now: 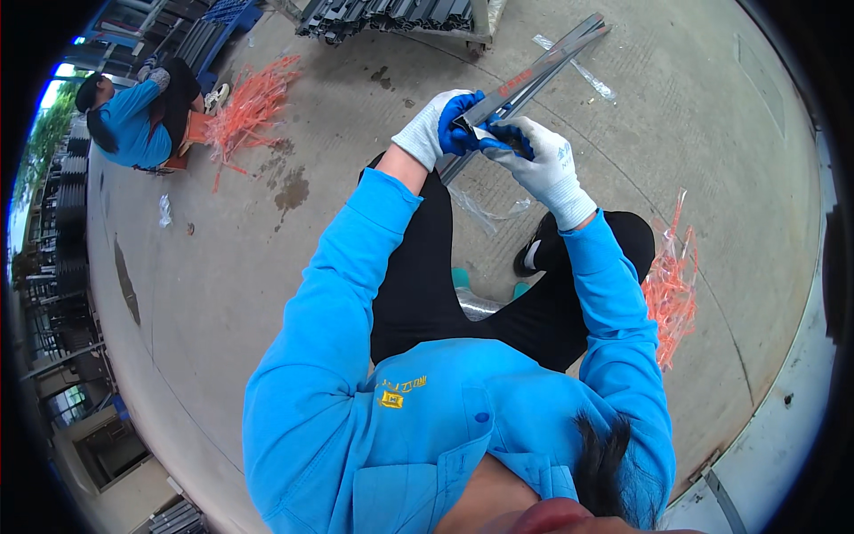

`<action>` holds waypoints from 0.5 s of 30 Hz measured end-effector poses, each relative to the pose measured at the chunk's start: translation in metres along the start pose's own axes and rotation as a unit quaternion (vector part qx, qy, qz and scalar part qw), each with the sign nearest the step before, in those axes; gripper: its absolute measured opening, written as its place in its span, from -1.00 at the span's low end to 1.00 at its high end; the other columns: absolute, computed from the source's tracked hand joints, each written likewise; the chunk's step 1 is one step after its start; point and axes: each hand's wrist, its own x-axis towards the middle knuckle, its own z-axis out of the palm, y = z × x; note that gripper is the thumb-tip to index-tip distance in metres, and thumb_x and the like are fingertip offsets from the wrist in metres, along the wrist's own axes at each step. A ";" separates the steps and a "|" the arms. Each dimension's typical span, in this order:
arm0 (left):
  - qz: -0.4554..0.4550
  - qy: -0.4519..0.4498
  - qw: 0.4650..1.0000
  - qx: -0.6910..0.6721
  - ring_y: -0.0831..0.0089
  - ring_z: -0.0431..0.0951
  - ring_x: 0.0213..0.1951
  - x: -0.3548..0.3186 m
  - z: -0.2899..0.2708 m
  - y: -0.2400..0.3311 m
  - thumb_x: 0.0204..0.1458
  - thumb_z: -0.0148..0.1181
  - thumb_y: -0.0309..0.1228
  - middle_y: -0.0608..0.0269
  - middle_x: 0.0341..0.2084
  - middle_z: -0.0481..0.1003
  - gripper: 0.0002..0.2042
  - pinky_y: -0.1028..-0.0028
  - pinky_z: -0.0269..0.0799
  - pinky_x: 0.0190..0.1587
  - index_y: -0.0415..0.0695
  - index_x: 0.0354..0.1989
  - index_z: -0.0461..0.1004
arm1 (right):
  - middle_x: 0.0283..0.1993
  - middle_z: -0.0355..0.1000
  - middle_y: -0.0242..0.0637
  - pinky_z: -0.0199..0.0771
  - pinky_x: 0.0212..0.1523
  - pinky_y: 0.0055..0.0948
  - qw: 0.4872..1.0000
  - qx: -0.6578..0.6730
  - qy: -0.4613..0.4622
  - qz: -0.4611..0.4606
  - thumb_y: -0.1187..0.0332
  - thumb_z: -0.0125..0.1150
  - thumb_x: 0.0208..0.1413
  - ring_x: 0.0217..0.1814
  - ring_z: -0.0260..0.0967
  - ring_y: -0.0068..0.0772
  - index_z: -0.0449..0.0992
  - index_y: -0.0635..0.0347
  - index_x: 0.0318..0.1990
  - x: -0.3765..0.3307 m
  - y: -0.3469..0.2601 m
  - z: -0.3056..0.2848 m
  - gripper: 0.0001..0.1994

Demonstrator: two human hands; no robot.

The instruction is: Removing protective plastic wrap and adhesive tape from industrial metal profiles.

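A long grey metal profile (543, 68) with red print along it slants away from me toward the upper right. My left hand (442, 130), in a white glove with a blue palm, is closed around its near end. My right hand (540, 165), gloved the same way, has its fingers curled against the same end from the right. A small whitish edge, perhaps film, shows between the two hands. More grey profile (455, 166) shows beneath my hands, above my knees; how many pieces lie there I cannot tell.
Orange plastic strips (673, 289) lie in a heap at my right. Another orange heap (253, 109) is beside a seated person (138, 116) at the upper left. Stacked dark profiles (387, 16) stand on a rack ahead. Clear film scraps (487, 212) lie on the concrete floor (231, 294).
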 end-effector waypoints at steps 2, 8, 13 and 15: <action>0.019 0.017 1.000 -0.003 0.47 0.36 -0.61 0.000 -0.001 0.002 -0.33 0.36 -0.47 0.31 -0.63 0.46 -0.81 0.50 0.41 -0.51 -0.15 -0.51 0.46 | -0.32 0.52 -0.31 0.51 -0.34 -0.58 1.000 -0.002 -0.007 0.006 0.30 0.40 -0.15 -0.41 0.48 -0.44 0.48 0.12 -0.21 0.001 0.001 0.002 -0.68; -0.002 0.004 1.000 0.002 0.45 0.42 -0.55 -0.001 -0.003 0.005 -0.35 0.39 -0.49 0.31 -0.55 0.49 -0.75 0.50 0.46 -0.41 -0.13 -0.43 0.49 | -0.33 0.52 -0.30 0.51 -0.31 -0.57 0.999 0.018 0.003 0.041 0.32 0.41 -0.17 -0.40 0.48 -0.43 0.49 0.14 -0.23 0.005 -0.001 0.006 -0.69; -0.076 -0.031 0.995 -0.063 0.39 0.51 -0.44 -0.001 -0.002 0.010 -0.36 0.39 -0.47 0.25 -0.40 0.55 -0.64 0.50 0.50 -0.24 -0.13 -0.27 0.52 | -0.33 0.52 -0.30 0.51 -0.29 -0.56 0.991 0.071 0.036 0.109 0.35 0.42 -0.18 -0.40 0.48 -0.42 0.49 0.15 -0.23 0.011 0.003 0.013 -0.68; -0.038 -0.036 0.998 -0.021 0.41 0.50 -0.45 0.000 0.000 0.011 -0.36 0.36 -0.49 0.26 -0.41 0.55 -0.64 0.51 0.50 -0.25 -0.12 -0.27 0.51 | -0.33 0.52 -0.29 0.50 -0.27 -0.56 0.961 0.170 0.056 0.213 0.36 0.42 -0.19 -0.39 0.48 -0.42 0.48 0.16 -0.23 0.016 0.011 0.018 -0.68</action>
